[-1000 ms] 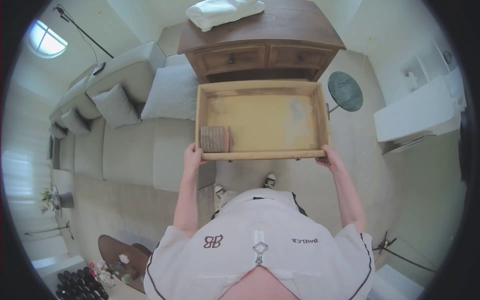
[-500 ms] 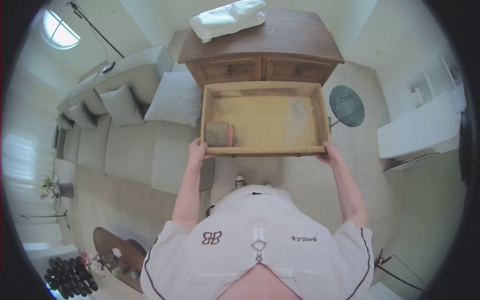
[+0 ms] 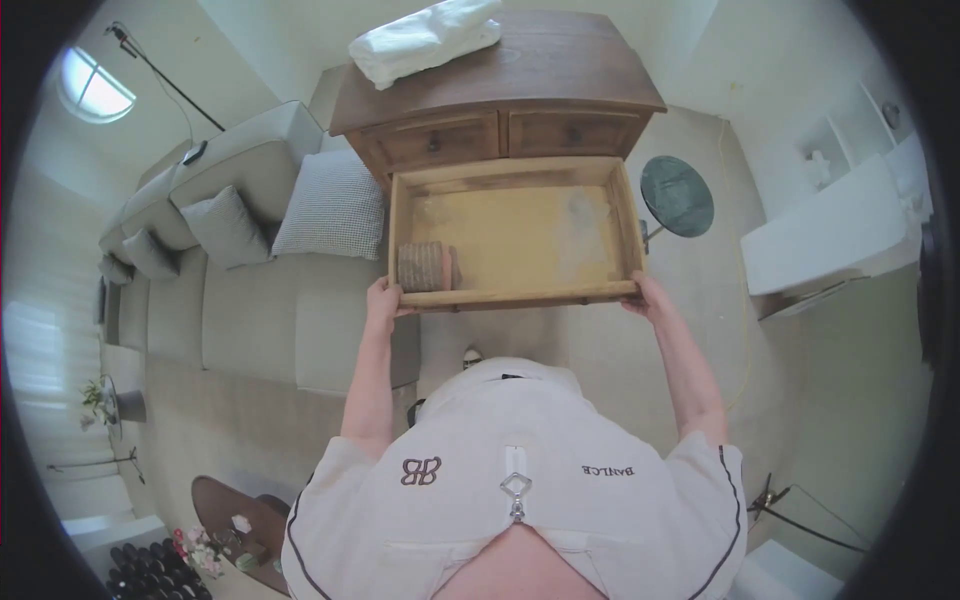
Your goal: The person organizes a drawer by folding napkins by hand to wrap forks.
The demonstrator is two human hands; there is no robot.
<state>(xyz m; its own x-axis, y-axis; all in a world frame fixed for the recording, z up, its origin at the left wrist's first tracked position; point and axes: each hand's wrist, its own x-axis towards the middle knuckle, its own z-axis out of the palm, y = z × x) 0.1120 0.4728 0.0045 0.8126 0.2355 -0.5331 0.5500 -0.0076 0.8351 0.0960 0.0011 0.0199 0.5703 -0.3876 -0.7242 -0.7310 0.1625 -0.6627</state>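
The wooden dresser (image 3: 520, 70) stands just beyond the drawer (image 3: 510, 235), which runs ahead of the fingers with its long side crosswise. The left hand (image 3: 382, 298) and right hand (image 3: 645, 295) grip its near corners, equally close. A brown ribbed roll (image 3: 422, 266) lies just past the left fingers. Since a second ago, the drawer's far edge has neared the dresser's opening.

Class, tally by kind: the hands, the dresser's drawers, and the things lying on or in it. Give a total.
Hands, left hand and right hand: 2
Big drawer, held: 1
Small shut drawers: 2
Folded white towel: 1
Brown woven bundle: 1
Total: 7
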